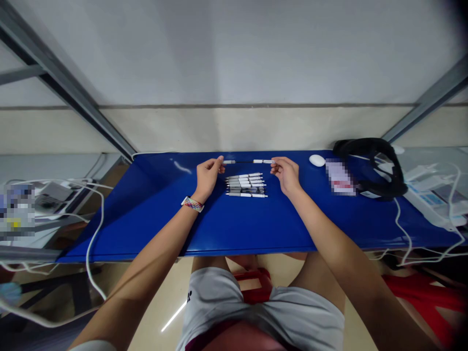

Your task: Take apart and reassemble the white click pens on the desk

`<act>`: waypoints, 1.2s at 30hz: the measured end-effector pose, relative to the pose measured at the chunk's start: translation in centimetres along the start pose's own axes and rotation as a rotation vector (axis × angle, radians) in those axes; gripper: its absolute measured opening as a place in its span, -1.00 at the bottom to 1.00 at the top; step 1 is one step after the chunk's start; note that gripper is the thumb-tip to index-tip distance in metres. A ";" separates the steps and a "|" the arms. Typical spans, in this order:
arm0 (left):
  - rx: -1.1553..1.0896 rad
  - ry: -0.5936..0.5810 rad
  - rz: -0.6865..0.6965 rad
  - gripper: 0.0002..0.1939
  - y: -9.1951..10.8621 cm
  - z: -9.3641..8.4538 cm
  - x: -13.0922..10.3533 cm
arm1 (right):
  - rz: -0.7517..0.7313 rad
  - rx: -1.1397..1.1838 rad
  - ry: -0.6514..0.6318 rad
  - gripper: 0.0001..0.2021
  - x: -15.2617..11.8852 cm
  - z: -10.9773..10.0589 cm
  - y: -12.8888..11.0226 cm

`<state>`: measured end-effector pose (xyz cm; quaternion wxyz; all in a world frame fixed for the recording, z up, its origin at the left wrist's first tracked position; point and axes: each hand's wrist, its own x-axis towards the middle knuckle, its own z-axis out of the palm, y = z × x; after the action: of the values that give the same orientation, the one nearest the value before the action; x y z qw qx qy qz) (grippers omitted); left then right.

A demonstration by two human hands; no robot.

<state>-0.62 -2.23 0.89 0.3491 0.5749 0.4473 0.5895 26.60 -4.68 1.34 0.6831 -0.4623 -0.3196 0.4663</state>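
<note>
Between my hands, a pen is drawn apart above the blue tabletop (161, 209). My left hand (209, 176) pinches the pen's grey-white front section (229, 162) at its outer end. In the fingertips of my right hand (287, 174) is the white pen barrel (261, 161). A thin dark refill (244, 162) spans the gap between the two parts. Just nearer to me, several white and grey pens (245, 185) lie side by side in a row, tips to the left, touched by neither hand.
Right of my right hand lie a white computer mouse (317, 160), a blurred-out pinkish item (340, 176) and a black headset-like strap (380, 144). A white power strip (431, 197) with cables sits at far right. A white cable (95, 239) hangs over the left side. Metal frame bars (78, 85) slant upward.
</note>
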 end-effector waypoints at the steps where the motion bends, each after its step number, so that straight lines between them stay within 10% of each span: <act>1: -0.001 0.005 -0.002 -0.51 0.0 0.0 0.0 | 0.003 0.000 0.004 -0.91 0.0 0.0 0.0; 36: 0.113 0.066 -0.019 -0.36 0.1 -0.4 0.0 | -0.066 -0.053 0.036 -0.94 0.1 -0.4 -0.2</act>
<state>-1.04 -2.31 1.00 0.3066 0.5697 0.4966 0.5787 27.02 -4.69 1.35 0.6914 -0.4778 -0.3344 0.4264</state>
